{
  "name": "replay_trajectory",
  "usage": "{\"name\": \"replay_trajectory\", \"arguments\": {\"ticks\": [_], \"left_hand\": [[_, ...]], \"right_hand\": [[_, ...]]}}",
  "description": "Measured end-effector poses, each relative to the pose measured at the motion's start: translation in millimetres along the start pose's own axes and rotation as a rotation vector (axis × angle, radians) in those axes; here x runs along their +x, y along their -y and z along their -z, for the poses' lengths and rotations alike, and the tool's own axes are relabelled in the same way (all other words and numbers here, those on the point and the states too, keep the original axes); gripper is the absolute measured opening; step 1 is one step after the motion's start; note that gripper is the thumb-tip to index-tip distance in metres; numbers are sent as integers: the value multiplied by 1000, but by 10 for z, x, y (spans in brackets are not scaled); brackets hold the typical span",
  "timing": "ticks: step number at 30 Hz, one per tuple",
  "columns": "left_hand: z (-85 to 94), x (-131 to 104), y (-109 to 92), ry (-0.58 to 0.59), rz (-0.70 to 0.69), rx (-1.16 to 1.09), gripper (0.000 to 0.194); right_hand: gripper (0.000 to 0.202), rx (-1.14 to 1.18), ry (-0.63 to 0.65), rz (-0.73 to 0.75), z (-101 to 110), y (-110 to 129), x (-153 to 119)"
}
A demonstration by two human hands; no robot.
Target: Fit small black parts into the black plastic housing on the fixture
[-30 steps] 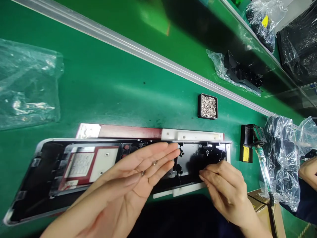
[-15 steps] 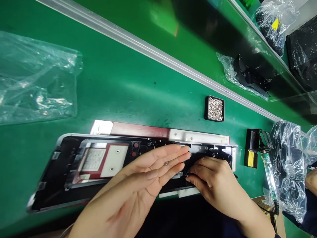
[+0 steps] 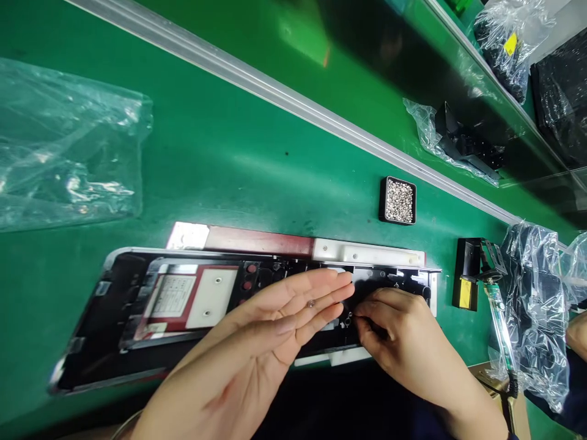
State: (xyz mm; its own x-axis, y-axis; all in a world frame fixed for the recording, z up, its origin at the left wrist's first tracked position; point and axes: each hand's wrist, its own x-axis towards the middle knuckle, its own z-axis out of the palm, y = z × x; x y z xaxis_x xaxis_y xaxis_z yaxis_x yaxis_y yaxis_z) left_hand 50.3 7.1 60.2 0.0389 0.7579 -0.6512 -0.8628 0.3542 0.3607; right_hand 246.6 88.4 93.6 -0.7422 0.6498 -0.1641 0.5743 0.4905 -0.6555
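Observation:
A long black panel with a silver rim (image 3: 114, 305) lies on a red and white fixture (image 3: 257, 239) on the green table. My left hand (image 3: 270, 324) is held flat and palm up over the panel's middle, with one small silver screw (image 3: 310, 303) resting on its fingers. My right hand (image 3: 398, 339) is beside it on the right, fingertips pinched together on a small screw at a hole in the panel (image 3: 349, 318). The part of the panel under both hands is hidden.
A small black tray of silver screws (image 3: 398, 200) stands behind the panel. A black and yellow tool holder (image 3: 466, 275) and plastic-wrapped parts (image 3: 536, 305) are at the right. A clear bag (image 3: 59, 153) lies at the left. Another person's hand (image 3: 576, 333) shows at the right edge.
One of two screws has left my left palm. My right hand moved left from the panel's right end to a spot by my left fingertips and pinched there.

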Motion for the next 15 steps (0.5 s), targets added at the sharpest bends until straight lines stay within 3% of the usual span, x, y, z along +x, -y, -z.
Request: {"name": "replay_trajectory", "arguments": {"ticks": [4,10,15], "left_hand": [[95,1,36,15,-2,4,46],[155,-17,45,14,-35,45,41],[76,-22,32,22,45,48,44]], "right_hand": [[27,-16,-16,11,-17,-12,2],[13,-85,-7,68,-89,-35,27],[22,-13,-134,88,164,-53,-192]]}}
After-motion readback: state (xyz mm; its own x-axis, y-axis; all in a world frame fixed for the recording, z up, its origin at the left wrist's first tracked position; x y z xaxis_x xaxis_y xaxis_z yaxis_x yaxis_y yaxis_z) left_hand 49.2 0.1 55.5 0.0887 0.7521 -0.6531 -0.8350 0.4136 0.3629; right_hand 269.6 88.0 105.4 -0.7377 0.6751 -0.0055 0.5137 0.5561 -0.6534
